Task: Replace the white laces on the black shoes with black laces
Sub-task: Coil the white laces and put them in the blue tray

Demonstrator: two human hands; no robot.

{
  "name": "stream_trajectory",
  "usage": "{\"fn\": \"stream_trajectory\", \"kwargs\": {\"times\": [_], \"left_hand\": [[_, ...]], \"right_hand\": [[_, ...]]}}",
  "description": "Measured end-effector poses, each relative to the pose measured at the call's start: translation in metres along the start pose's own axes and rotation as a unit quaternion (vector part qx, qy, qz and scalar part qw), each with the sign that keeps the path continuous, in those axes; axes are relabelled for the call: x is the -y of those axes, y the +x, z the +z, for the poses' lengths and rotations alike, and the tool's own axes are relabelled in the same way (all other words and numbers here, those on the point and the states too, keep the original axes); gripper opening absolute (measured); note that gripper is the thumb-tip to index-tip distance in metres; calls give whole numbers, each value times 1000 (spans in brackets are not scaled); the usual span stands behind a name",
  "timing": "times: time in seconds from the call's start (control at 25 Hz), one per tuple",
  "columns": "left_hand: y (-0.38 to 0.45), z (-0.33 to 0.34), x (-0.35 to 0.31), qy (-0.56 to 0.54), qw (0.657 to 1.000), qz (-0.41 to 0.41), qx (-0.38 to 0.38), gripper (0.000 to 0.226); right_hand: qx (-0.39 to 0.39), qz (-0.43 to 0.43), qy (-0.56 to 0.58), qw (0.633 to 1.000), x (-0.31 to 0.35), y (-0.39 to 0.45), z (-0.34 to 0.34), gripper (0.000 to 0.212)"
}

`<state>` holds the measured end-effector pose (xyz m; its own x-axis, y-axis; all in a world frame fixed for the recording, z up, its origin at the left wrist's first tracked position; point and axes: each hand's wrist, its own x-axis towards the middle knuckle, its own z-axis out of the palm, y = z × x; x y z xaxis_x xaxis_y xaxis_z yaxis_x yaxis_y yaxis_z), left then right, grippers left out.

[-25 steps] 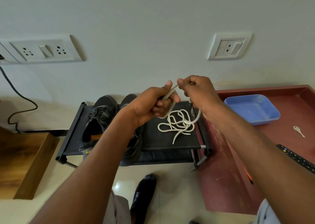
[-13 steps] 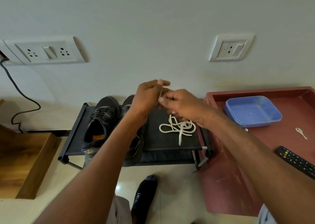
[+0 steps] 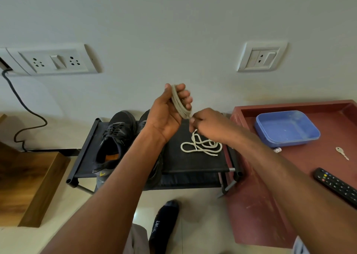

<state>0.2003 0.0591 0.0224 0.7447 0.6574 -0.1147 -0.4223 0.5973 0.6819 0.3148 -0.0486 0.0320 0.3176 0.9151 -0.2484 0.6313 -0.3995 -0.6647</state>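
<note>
Above the rack's (image 3: 193,163) right edge, left hand (image 3: 166,114) holds coiled lace (image 3: 178,104).

The left forearm (image 3: 123,174) covers most of the second black mesh sneaker (image 3: 144,118); only its toe shows. The curled right hand (image 3: 208,122) hides where the off-white cord lace (image 3: 180,104) ends, and its fingertips are blurred. The black remote control (image 3: 336,186) runs off the right edge. A tiny white printed scrap (image 3: 277,149) by the blue plastic tub (image 3: 286,128) is unreadable.
</note>
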Motion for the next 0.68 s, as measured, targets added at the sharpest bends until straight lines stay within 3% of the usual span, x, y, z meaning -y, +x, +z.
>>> {"fn": "stream_trajectory", "kwargs": {"times": [0.04, 0.12, 0.2, 0.28, 0.36, 0.52, 0.6, 0.68], "left_hand": [[1, -3, -1, 22, 999, 22, -24, 46], [-1, -6, -4, 178, 980, 54, -69, 50], [-7, -5, -1, 382, 918, 64, -84, 56], [-14, 0, 3, 455, 887, 41, -66, 66], [-17, 6, 6, 426, 903, 1, -54, 71], [-13, 6, 8, 380, 920, -83, -43, 74], [-12, 4, 9, 345, 930, -124, -18, 71], [-12, 3, 9, 285, 948, -143, -6, 65]], "right_hand": [[23, -16, -26, 999, 1, -2, 1, 35], [23, -55, -35, 998, 3, -5, 1, 30], [-54, -106, 0, 993, 6, -6, -2, 20], [-167, -156, 17, 973, 6, -4, -5, 15], [-251, -175, 1, 952, 3, -2, -7, 15], [-305, -162, 81, 935, 0, 0, -4, 9], [-302, -140, 121, 935, -1, 4, -7, 7], [-248, -101, 181, 946, -4, 6, -10, 5]]}}
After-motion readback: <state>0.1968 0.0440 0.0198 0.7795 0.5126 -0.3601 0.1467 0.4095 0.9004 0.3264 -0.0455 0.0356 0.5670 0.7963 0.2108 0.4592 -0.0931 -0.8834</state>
